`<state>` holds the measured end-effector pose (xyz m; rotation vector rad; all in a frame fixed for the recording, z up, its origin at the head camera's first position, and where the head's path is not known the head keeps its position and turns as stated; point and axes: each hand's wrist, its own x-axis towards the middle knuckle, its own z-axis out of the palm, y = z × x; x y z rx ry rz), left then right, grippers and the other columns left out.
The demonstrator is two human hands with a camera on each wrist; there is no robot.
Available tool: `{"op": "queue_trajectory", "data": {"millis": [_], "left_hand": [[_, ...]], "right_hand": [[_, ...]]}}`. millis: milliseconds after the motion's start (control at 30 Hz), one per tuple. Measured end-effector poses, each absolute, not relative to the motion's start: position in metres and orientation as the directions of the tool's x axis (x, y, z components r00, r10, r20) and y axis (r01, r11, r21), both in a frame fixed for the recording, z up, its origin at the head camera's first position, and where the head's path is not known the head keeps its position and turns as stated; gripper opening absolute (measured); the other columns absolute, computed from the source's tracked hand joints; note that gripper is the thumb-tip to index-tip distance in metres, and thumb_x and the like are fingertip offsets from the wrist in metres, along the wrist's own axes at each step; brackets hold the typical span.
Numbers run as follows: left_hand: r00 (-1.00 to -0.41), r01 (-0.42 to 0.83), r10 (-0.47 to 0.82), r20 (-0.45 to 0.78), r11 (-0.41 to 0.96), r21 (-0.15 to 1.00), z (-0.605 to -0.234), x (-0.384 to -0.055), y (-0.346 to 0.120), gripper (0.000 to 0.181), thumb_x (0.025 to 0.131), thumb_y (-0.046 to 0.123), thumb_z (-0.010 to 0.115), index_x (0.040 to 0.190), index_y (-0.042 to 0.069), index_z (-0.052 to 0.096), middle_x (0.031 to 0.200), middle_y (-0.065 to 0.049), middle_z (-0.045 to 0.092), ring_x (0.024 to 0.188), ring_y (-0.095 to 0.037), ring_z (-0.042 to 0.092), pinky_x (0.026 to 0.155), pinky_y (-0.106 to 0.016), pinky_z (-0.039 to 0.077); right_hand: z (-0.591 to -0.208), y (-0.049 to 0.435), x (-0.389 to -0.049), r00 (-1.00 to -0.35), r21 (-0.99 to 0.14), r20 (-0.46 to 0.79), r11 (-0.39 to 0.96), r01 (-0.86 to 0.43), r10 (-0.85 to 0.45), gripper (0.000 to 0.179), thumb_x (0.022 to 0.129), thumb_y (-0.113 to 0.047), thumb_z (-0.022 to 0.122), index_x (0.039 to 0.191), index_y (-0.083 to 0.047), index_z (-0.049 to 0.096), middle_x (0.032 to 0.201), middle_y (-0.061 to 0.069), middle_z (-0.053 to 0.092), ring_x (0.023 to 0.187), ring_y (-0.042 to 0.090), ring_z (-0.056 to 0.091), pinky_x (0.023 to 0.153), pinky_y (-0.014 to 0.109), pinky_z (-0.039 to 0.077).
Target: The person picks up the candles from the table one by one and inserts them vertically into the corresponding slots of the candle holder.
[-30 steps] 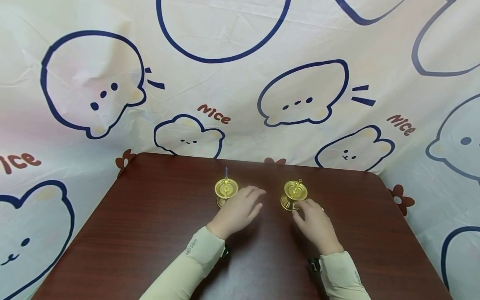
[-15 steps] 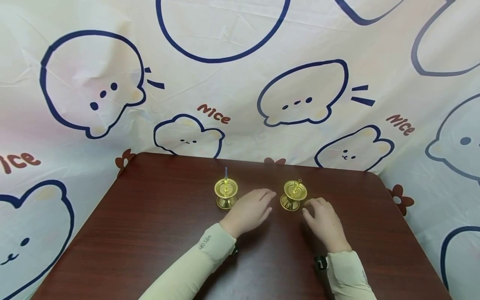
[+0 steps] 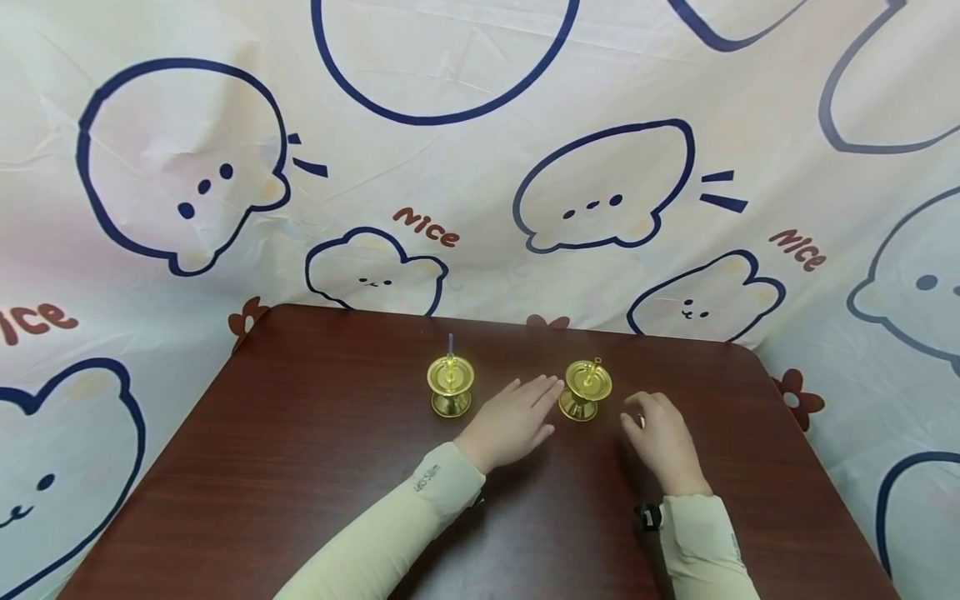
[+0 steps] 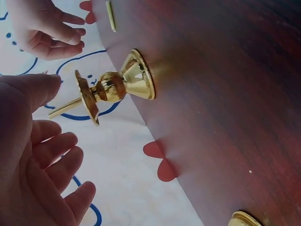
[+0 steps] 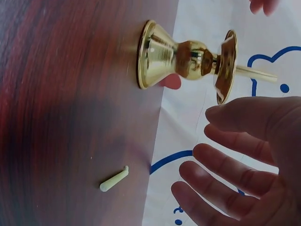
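Observation:
Two small brass candlesticks stand upright on the table. The left candlestick (image 3: 451, 387) carries a thin blue stick (image 3: 451, 343). On the right candlestick (image 3: 585, 392), a thin rod (image 5: 256, 74) rises from the dish. My left hand (image 3: 510, 425) reaches beside the right candlestick, its fingers extended and fingertips close to the dish; nothing is in its grasp. To the right of that candlestick, my right hand (image 3: 663, 442) hovers with loosely bent fingers that hold nothing. A short pale-green stick (image 5: 114, 179) lies on the table near the right hand, mostly hidden by it in the head view.
The dark reddish-brown table (image 3: 315, 467) has rounded far corners. Behind it hangs a white cloth (image 3: 480, 175) printed with blue cartoon outlines and red lettering. Dark straps (image 3: 647, 517) show at the wrists by the pale sleeves.
My left hand has moved right, from in front of the left candlestick to beside the right one. My right hand has drawn away rightward from the right candlestick's base.

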<state>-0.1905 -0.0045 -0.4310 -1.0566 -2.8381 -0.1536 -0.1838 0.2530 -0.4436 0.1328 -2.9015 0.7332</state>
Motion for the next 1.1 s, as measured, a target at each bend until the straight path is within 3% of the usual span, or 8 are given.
{"op": "queue_trajectory", "data": {"millis": [300,700,1100], "left_hand": [[-0.756,0.653,0.645,0.110,0.755,0.063,-0.438,-0.196,0.000,0.068,0.104,0.044,0.053,0.161,0.013,0.030,0.167,-0.001,0.024,0.153,-0.016,0.021,0.124,-0.041,0.020],[-0.751,0.656,0.657,0.066,0.754,-0.041,-0.444,-0.203,0.011,0.072,0.105,0.050,0.047,0.163,0.016,0.023,0.169,0.001,0.016,0.155,-0.014,0.015,0.125,-0.040,0.016],[-0.745,0.661,0.664,0.061,0.748,-0.069,-0.451,-0.205,0.018,0.072,0.104,0.050,0.049,0.163,0.016,0.024,0.169,0.001,0.019,0.155,-0.014,0.016,0.125,-0.038,0.018]], "right_hand": [[-0.444,0.261,-0.186,-0.997,-0.497,0.083,0.867,-0.036,0.006,0.030,0.094,-0.008,0.065,0.119,0.008,0.065,0.114,0.028,0.063,0.100,0.041,0.060,0.085,0.057,0.051],[-0.448,0.271,-0.191,-0.998,-0.512,0.002,0.857,0.054,0.063,0.032,0.095,-0.011,0.064,0.119,0.011,0.063,0.118,0.033,0.062,0.108,0.047,0.059,0.089,0.060,0.050],[-0.458,0.281,-0.192,-0.993,-0.520,0.017,0.849,0.090,0.116,0.024,0.090,-0.010,0.068,0.102,0.010,0.067,0.098,0.026,0.069,0.092,0.043,0.064,0.080,0.057,0.052]]}}
